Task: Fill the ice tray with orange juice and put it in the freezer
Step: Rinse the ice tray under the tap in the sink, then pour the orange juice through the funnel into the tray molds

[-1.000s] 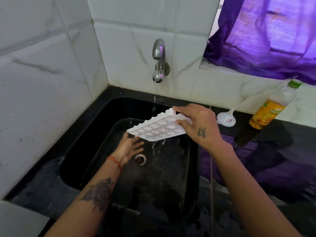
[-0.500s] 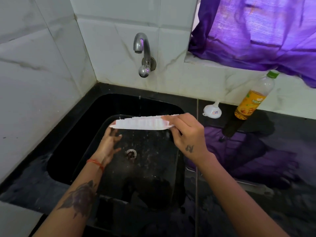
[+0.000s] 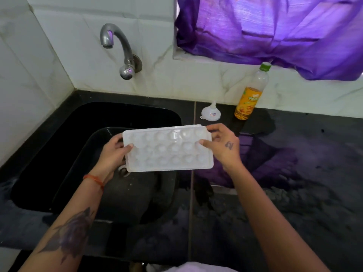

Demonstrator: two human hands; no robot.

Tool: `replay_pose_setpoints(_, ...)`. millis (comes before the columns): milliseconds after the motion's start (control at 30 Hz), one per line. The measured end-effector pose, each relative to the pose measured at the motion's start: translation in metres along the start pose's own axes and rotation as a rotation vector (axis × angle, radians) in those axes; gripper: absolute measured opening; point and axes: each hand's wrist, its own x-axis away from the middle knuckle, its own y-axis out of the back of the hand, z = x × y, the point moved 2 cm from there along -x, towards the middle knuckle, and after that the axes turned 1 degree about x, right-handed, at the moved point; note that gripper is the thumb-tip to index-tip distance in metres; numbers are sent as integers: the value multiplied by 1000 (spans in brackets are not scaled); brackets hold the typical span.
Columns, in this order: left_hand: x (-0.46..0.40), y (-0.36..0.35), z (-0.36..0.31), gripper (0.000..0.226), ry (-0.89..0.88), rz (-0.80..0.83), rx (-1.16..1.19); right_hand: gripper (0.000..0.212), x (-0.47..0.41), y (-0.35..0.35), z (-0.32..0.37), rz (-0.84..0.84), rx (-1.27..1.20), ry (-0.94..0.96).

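The sink (image 3: pixel 59 154) drain is half hidden behind the white ice tray (image 3: pixel 169 149), and the fingers under the tray cannot be seen. The tray's cups look dry; it is held level above the sink's right part. The bottle (image 3: pixel 250 95) right of the sink is about a third full of orange liquid, with a white funnel (image 3: pixel 211 114) just beside it on the black tabletop (image 3: pixel 294 193). The left hand (image 3: pixel 112 154) and right hand (image 3: pixel 222 146) pinch the tray's short ends, thumbs on top.
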Motion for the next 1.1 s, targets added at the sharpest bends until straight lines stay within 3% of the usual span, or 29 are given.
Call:
replay_pose_setpoints(267,34,-118,-7,33,42,238,-203,22,3,113,-98,-85,119,-342)
replay_pose_setpoints(700,66,-181,33,34,75,183,-473,37,29,151,-165,-69,359,-424)
replay_pose_setpoints(933,61,-178,20,39,-141,124,-778,47,20,155,-163,67,538,-422)
replay_pose_setpoints(1100,33,-205,-12,44,-308,168,-748,49,-16,159,-134,73,475,-343)
